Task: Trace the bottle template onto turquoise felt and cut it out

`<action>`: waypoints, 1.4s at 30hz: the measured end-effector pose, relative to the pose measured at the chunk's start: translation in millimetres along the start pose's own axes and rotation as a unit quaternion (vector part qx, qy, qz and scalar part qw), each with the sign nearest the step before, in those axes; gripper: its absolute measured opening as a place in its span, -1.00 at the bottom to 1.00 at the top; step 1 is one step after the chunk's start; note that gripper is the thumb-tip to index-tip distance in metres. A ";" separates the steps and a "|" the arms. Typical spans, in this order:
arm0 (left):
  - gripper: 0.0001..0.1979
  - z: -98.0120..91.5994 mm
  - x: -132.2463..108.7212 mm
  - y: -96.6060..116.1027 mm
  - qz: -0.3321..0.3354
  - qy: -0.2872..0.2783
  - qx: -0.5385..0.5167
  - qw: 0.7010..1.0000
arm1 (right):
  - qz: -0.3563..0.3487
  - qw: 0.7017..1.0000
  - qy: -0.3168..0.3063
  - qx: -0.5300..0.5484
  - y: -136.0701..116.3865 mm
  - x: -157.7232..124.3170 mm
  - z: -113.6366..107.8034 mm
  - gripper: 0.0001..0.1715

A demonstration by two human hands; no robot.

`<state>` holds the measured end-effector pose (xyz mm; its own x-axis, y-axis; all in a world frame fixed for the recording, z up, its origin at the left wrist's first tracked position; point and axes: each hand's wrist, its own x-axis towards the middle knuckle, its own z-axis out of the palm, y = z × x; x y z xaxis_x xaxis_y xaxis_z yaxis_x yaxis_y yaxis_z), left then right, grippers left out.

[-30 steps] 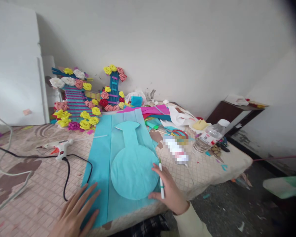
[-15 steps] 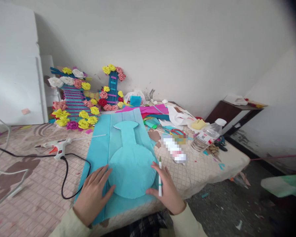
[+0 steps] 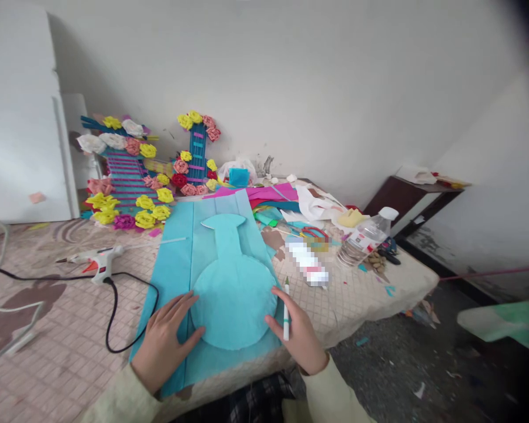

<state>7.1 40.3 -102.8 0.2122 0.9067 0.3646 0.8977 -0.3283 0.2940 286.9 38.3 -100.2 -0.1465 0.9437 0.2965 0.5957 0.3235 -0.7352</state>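
A light blue cutout (image 3: 233, 302), with a round body, a narrow neck and a flared top, lies on a larger sheet of blue crepe paper (image 3: 170, 258). My left hand (image 3: 165, 335) rests along its left side, fingers spread, with fingertips and thumb at the rounded edge. On the opposite side, my right hand (image 3: 302, 335) touches the edge with index finger and thumb. A white marker pen (image 3: 286, 326) with a green band is tucked upright in that right hand, its dark tip pointing away from me.
Left of the paper lies a white glue gun (image 3: 102, 264) with a black cord. Behind stand frames decorated with paper flowers (image 3: 127, 176). To the right are red-handled scissors (image 3: 315, 234), a blurred white object (image 3: 306, 264) and a clear plastic bottle (image 3: 364, 241). Coloured paper (image 3: 264, 192) is piled at the back.
The view has shifted slightly. My right thumb has moved up a little along the cutout's edge. Both hands stay at its sides, and the marker pen remains in my right hand.
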 end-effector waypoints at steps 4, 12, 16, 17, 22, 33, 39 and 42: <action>-0.53 -0.8 0.6 -2.7 -0.008 -0.028 0.011 1.000 | -0.018 1.000 0.012 -0.010 3.1 0.4 0.5 -0.50; -0.48 -17.1 -2.0 15.1 0.006 -0.093 0.058 0.994 | 0.018 0.996 0.090 -0.022 18.9 -1.0 -21.8 -0.64; -0.52 -10.8 5.6 31.1 -0.012 -0.111 0.060 0.992 | 0.011 0.997 0.068 -0.021 19.9 -2.7 -22.8 -0.66; -0.53 -7.4 7.9 32.5 -0.018 -0.110 0.055 0.992 | 0.007 0.998 0.061 -0.020 19.6 -3.3 -21.2 -0.66; -0.54 6.6 13.6 27.9 -0.010 -0.069 0.012 0.998 | -0.002 0.999 0.045 -0.016 15.5 -5.4 -15.6 -0.69; -0.58 8.3 12.8 25.5 -0.009 -0.087 0.009 0.996 | 0.003 0.999 0.043 -0.002 14.1 -8.4 -14.7 -0.70; -0.58 -2.6 17.5 35.4 -0.015 -0.123 0.043 0.991 | 0.000 0.999 0.049 0.002 18.1 -7.3 -14.7 -0.68; -0.54 -0.7 28.6 36.1 -0.014 -0.129 0.052 0.990 | 0.001 0.999 0.051 0.005 18.7 -6.8 -14.7 -0.69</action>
<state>45.3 54.2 -81.2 0.2655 0.9572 0.1155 0.9370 -0.2844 0.2029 310.7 36.9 -106.9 -0.0634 0.9322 0.3563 0.5872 0.3235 -0.7420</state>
